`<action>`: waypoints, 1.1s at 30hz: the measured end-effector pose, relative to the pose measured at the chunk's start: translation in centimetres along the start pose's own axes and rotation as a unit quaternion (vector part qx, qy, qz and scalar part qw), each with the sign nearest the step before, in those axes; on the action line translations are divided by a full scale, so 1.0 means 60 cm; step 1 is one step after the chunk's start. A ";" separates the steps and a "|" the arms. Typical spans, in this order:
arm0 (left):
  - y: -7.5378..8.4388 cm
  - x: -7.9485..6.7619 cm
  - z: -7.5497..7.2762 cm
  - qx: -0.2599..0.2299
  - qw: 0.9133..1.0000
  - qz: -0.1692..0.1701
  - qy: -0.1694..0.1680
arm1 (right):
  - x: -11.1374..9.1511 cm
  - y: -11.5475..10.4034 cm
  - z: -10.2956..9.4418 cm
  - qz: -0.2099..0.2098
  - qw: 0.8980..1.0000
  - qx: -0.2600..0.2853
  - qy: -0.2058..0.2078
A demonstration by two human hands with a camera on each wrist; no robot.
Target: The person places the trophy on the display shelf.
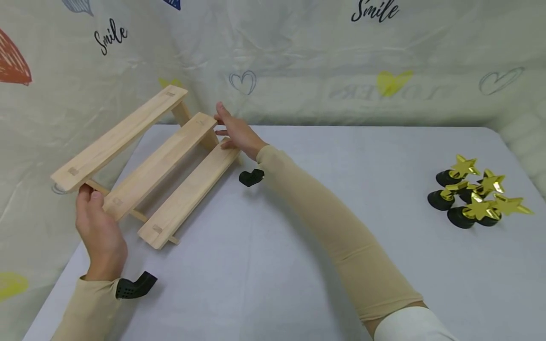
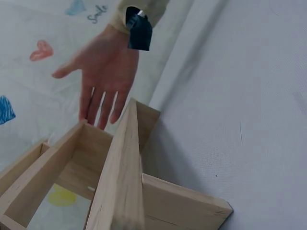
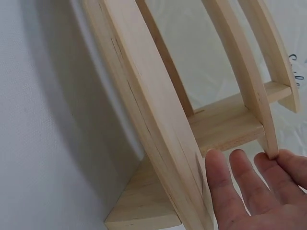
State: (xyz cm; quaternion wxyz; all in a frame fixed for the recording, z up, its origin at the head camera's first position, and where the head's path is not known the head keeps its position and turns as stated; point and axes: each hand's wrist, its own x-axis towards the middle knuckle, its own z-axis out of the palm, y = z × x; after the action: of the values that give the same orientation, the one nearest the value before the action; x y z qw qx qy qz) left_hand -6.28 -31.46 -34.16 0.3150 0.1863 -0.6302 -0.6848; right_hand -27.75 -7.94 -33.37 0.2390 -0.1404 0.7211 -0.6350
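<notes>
A three-tier wooden step rack stands at the table's left side, its three boards running diagonally. My left hand grips its near left end, with fingers under the top board and the thumb beside the frame. My right hand is at the far right end, thumb raised and fingertips against the board ends. In the left wrist view, my right hand shows straight fingers touching the rack; my left hand is out of that frame. The right wrist view shows my right fingers by the rack's board ends.
Several gold star trophies with round black bases stand grouped on the right of the white-covered table. A pale printed curtain hangs behind and along the left side. Small black wrist cameras stick out from both sleeves.
</notes>
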 end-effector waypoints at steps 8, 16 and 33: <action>-0.005 0.030 -0.002 0.051 0.998 -0.037 0.009 | -0.003 0.010 -0.007 -0.007 1.000 0.014 0.011; -0.016 0.052 0.009 0.055 0.998 -0.035 -0.005 | -0.006 0.019 -0.021 -0.016 1.000 0.007 0.024; -0.025 0.091 0.032 0.017 0.998 -0.059 -0.023 | -0.034 0.040 -0.054 -0.048 0.997 0.054 0.032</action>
State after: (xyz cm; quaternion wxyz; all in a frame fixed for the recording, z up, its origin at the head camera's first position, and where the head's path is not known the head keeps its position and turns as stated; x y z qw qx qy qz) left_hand -11.83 -33.63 -34.58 0.2564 0.2122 -0.6366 -0.6957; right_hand -27.47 -3.79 -35.13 0.1923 -0.1411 0.6855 -0.6879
